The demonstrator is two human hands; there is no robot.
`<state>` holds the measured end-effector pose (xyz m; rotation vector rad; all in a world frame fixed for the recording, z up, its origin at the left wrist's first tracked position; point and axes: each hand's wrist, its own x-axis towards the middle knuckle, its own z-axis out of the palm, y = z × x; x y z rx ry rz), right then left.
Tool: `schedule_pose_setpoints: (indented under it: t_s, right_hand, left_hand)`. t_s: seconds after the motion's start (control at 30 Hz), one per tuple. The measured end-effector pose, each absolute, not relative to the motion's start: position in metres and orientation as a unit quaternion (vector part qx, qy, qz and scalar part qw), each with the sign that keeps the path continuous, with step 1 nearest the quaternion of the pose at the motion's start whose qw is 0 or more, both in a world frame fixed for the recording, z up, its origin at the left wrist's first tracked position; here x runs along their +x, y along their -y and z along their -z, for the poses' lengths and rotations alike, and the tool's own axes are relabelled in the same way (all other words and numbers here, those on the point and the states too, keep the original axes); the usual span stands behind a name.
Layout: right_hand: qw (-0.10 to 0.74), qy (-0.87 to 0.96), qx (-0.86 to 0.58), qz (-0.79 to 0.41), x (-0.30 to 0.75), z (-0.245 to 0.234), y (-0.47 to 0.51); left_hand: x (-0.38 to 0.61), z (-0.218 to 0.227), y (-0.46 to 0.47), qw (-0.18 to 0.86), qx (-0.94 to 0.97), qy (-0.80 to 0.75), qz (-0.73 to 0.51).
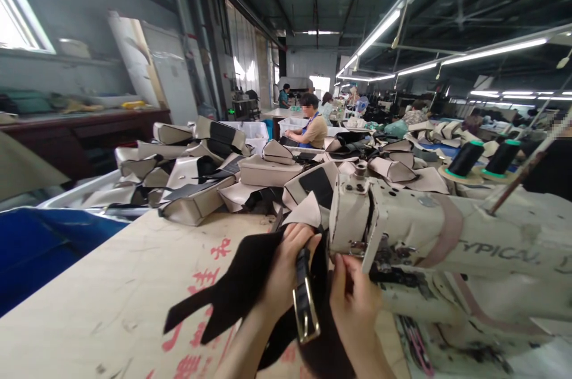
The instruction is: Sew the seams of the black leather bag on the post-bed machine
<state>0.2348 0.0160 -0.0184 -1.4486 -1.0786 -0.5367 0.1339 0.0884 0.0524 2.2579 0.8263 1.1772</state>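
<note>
Black strap (302, 269), long axis steep in view, gold buckle (306, 314) lowermost.

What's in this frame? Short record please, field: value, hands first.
Left hand: gripping a black workpiece
Right hand: fingertips beside the sewing machine head; exact grip unclear
Hardware: gold-toned buckle on a black strap, between the hands
Machine: pale sewing machine, marked TYPICAL
Thread: two black spools behind the machine
Surface: pale tabletop with red lettering
Backlog: heaped beige-and-black pieces beyond the tabletop
People: co-worker in a tan top beyond the heap; others farther back
</note>
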Motion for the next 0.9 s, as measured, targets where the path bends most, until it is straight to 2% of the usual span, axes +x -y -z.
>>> schedule_pose_setpoints:
  t_s: [0.23,0.43,0.63,0.8,0.9]
  right_hand:
    - [0.554,0.561,-0.582,0.198,0.242,0.012,-0.010]
    - [0.568,0.523,-0.591,0.234,0.241,0.018,-0.015]
    - [0.536,0.566,-0.579,0.239,0.247,0.017,-0.013]
    - [0.534,0.508,-0.609,0.292,0.239,0.018,-0.019]
    - [0.553,0.497,-0.625,0.239,0.231,0.018,-0.022]
  left_hand:
    - [0.125,-0.057,-0.094,0.243,0.820,-0.299,-0.423]
    - [0.126,-0.077,-0.080,0.188,0.841,-0.311,-0.401]
    - [0.122,-0.075,-0.075,0.190,0.839,-0.324,-0.394]
    - [0.132,-0.071,-0.081,0.191,0.838,-0.328,-0.392]
    - [0.134,-0.064,-0.083,0.193,0.864,-0.309,-0.348]
